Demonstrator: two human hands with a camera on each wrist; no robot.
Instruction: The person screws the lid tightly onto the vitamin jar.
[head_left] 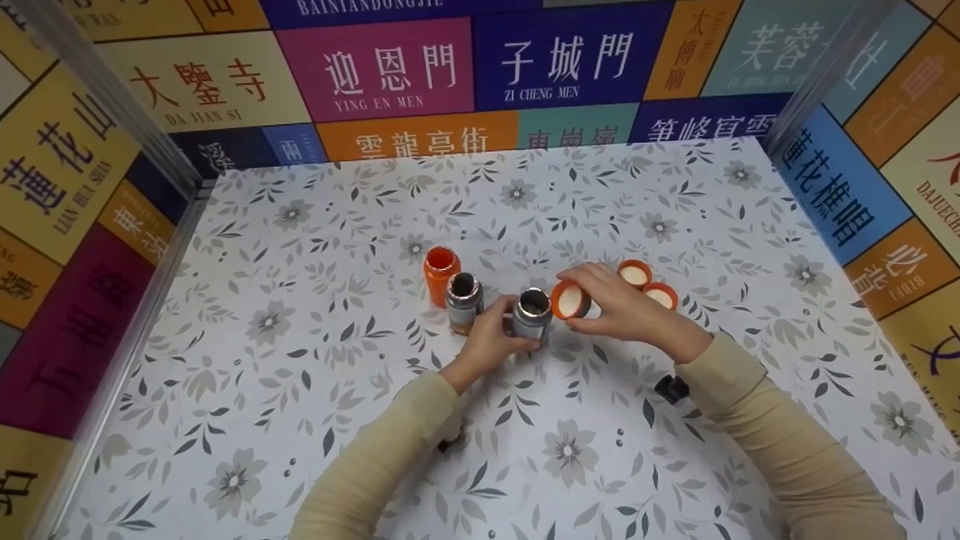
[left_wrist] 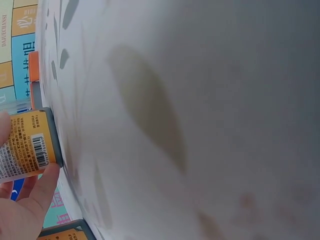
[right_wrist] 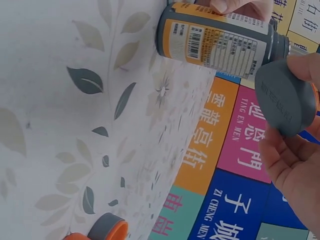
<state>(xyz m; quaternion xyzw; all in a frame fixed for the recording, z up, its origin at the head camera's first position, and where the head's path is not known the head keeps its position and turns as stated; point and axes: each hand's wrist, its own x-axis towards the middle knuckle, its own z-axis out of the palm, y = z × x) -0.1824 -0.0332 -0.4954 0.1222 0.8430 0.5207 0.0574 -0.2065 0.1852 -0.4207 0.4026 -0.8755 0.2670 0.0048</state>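
In the head view my left hand [head_left: 491,335] grips an uncapped grey bottle [head_left: 531,324] around its body. Its mouth faces up, and the left wrist view shows its yellow label [left_wrist: 27,145] with a barcode. Just right of the bottle, my right hand [head_left: 619,306] holds a grey screw cap [head_left: 571,299] by its edge, the orange rim and pale inside turned toward the head camera. From the right wrist, the cap's grey top [right_wrist: 282,102] shows, overlapping the bottle's mouth. A second open grey bottle [head_left: 465,300] stands left of my left hand, beside an open orange bottle [head_left: 442,279].
Two more caps with orange rims, a farther cap [head_left: 634,273] and a nearer cap [head_left: 661,295], lie beyond my right hand. The table [head_left: 300,420] has a leaf-and-flower cover. Panels with large lettering, such as the pink panel [head_left: 390,67], stand around its back and sides.
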